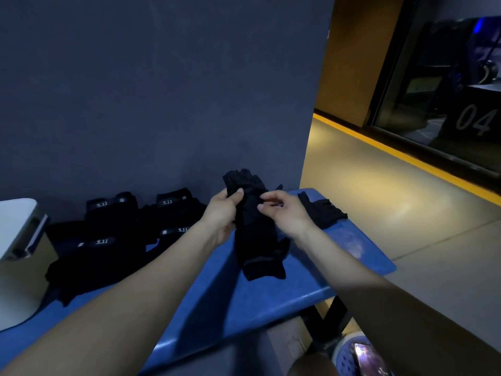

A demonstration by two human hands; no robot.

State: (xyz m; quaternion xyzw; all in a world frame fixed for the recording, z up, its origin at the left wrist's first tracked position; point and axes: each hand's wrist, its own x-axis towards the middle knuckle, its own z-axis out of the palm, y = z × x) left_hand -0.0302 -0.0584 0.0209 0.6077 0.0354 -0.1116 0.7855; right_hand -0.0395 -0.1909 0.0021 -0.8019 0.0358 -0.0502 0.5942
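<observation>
**Black glove held up over the blue worktop, both hands on its upper end**

The black glove [254, 240] hangs lengthwise above the worktop [244, 308], at 12 o'clock from the person and close to the grey wall [162, 104]. Its lower end droops to the surface; whether it touches is unclear. The left hand [225, 210] grips the upper part with its thumb across the fabric. The right hand [284, 213] pinches the same end with thumb and fingertips. Holding it high likely lets the cloth fall straight so it can be smoothed or folded.

At 3 o'clock of the glove, just beside the right hand, a second black glove [322, 210] lies flat near the worktop's far corner. At 9 o'clock, folded black pieces [108, 240] with "5.11" labels sit in rows, and a white box [16, 253] stands beyond them. The rows take up the left side, so the bare blue patch beneath the glove looks like the likeliest place to set it down.
</observation>
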